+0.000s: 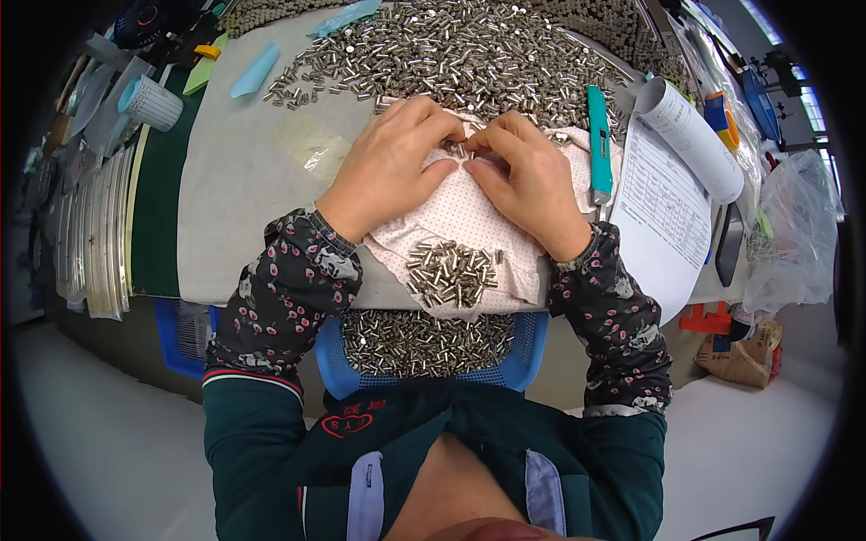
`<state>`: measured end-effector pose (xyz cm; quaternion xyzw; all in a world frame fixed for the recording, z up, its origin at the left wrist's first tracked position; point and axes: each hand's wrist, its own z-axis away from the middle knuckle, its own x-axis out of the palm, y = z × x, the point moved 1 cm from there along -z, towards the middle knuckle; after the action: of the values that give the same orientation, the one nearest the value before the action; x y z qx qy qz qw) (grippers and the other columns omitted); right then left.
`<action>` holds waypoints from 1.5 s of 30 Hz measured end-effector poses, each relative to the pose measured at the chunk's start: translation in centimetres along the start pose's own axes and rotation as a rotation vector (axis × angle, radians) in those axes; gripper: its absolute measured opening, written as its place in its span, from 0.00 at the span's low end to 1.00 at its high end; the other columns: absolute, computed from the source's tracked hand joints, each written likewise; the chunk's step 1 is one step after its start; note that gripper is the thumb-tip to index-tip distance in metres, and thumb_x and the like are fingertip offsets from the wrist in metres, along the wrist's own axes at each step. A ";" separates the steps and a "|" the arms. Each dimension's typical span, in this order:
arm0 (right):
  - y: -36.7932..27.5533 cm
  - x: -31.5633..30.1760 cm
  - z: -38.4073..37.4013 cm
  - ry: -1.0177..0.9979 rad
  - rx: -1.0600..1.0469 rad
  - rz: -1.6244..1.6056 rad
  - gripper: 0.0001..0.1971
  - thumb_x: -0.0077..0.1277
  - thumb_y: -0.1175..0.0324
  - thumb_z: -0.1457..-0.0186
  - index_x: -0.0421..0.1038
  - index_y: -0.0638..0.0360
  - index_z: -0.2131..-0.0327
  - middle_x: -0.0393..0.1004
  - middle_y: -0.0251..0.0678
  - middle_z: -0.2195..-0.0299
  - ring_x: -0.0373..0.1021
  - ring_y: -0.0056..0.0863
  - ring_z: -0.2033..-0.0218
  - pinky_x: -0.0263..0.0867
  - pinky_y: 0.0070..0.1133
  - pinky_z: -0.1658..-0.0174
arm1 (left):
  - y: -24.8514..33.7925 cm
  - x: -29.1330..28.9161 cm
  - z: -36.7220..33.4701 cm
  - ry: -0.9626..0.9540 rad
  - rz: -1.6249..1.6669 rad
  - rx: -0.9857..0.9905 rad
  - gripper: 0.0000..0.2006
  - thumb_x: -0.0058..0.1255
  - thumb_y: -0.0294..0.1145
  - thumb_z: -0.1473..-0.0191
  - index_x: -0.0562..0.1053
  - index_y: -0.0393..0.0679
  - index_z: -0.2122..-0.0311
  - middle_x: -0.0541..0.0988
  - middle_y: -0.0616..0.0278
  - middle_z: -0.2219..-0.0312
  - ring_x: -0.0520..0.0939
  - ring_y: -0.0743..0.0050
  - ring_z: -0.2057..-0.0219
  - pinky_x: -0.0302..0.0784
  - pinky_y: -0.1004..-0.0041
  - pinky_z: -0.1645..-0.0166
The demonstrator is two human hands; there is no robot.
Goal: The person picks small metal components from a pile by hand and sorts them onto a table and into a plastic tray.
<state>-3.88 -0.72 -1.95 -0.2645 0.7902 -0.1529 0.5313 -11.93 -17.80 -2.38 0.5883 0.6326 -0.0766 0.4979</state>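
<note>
Left-hand grip (394, 160) and right-hand grip (527, 176) pinched metal cylinders (457, 151) over dotted cloth (460, 209), with blue basket (330, 362) nearest holding seemingly finished ones, then small pile (451, 274), while large heap (451, 50) far across table (230, 189) probably awaited handling.

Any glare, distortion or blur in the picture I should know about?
Head view: fisheye bows the stacked strips, corners go black; same view: glare streaks the translucent film, metal cylinders glint; same view: left hand and right hand look sharp, fine detail between them hard to read.
</note>
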 end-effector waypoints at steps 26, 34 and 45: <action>0.1 0.1 0.3 0.000 -0.027 -0.006 0.07 0.56 0.72 0.54 0.71 0.58 0.70 0.69 0.37 0.71 0.70 0.38 0.67 0.67 0.32 0.66 | 0.0 0.0 0.3 -0.125 0.100 -0.099 0.08 0.58 0.31 0.52 0.72 0.42 0.67 0.73 0.58 0.68 0.77 0.54 0.63 0.73 0.61 0.59; -0.1 -0.4 0.4 -0.001 -0.057 0.020 0.06 0.54 0.73 0.55 0.70 0.59 0.70 0.69 0.38 0.71 0.70 0.39 0.67 0.67 0.32 0.66 | 0.0 -0.3 0.3 -0.115 0.123 -0.076 0.08 0.56 0.30 0.52 0.72 0.42 0.67 0.73 0.58 0.69 0.77 0.54 0.65 0.73 0.61 0.60; 0.0 0.0 0.6 0.024 0.009 0.090 0.07 0.55 0.71 0.56 0.69 0.58 0.72 0.69 0.38 0.71 0.70 0.38 0.66 0.67 0.32 0.65 | 0.1 -0.4 0.2 -0.157 0.160 -0.080 0.09 0.56 0.26 0.52 0.73 0.39 0.64 0.73 0.59 0.69 0.76 0.64 0.70 0.72 0.69 0.65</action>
<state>-3.32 -0.68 -2.17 -0.2243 0.8070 -0.1356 0.5292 -11.84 -18.17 -2.19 0.6089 0.5452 -0.0573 0.5734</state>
